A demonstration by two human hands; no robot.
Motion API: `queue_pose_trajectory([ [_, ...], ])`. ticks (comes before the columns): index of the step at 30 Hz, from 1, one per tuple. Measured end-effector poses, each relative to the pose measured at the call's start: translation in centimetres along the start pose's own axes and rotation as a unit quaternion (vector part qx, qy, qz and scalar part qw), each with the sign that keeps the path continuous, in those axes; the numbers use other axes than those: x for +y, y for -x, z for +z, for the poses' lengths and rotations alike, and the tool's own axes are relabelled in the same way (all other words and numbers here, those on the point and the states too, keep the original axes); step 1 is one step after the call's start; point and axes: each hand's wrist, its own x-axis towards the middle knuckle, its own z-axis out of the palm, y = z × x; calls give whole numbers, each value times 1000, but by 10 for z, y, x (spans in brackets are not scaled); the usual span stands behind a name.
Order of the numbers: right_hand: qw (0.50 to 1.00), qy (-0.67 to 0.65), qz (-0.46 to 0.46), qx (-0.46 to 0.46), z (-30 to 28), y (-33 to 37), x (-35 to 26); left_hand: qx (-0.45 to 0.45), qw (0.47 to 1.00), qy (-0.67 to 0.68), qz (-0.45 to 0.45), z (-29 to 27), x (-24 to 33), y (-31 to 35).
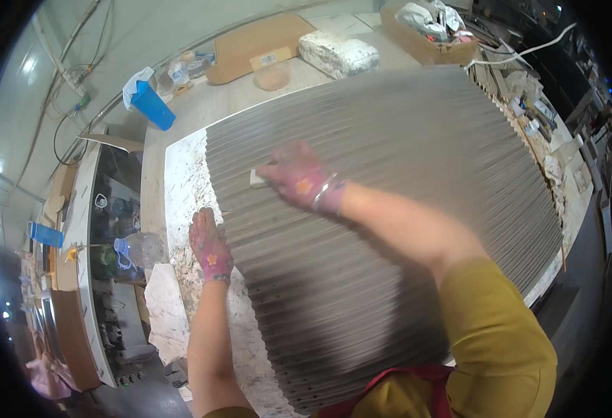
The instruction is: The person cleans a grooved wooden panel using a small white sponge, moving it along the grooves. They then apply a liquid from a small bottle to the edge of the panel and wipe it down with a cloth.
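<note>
While the left hand [212, 249] lies flat, grip spread and seemingly empty, likely bracing the ribbed sheet [320, 279], the right hand [300, 175] has its grip wrapped round a pale block [256, 179].

The right hand [300, 174] was blurred, its fingers hiding part of the block [256, 179] — haze smeared the panel's [306, 279] far side — and the sleeve [494, 327] covered its near edge.

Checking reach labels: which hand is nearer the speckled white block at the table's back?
Right. The right hand is over the ridged panel, in front of the speckled white block; the left hand is farther, at the panel's left edge.
</note>
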Motion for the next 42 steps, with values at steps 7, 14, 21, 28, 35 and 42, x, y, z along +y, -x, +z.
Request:
queue_pose_trajectory([
  [7, 910, 231, 307, -157, -109, 95, 194, -54, 998, 24, -36, -21, 22, -8],
  [14, 978, 68, 152, -126, -45, 24, 68, -72, 992, 51, -94, -21, 12, -5],
  [21, 980, -38, 53, -189, 78, -81, -81, -18, 999, -21, -21, -16, 11, -3],
  [28, 981, -103, 69, -151, 20, -60, -72, -39, 998, 0, -41, -24, 12, -1],
  [35, 990, -63, 67, -110, 38, -44, -31, 0, 999, -32, -18, -12, 13, 0],
  [42, 996, -46, -66, -32, 57, -71, -99, -60, 997, -11, -50, -11, 13, -2],
])
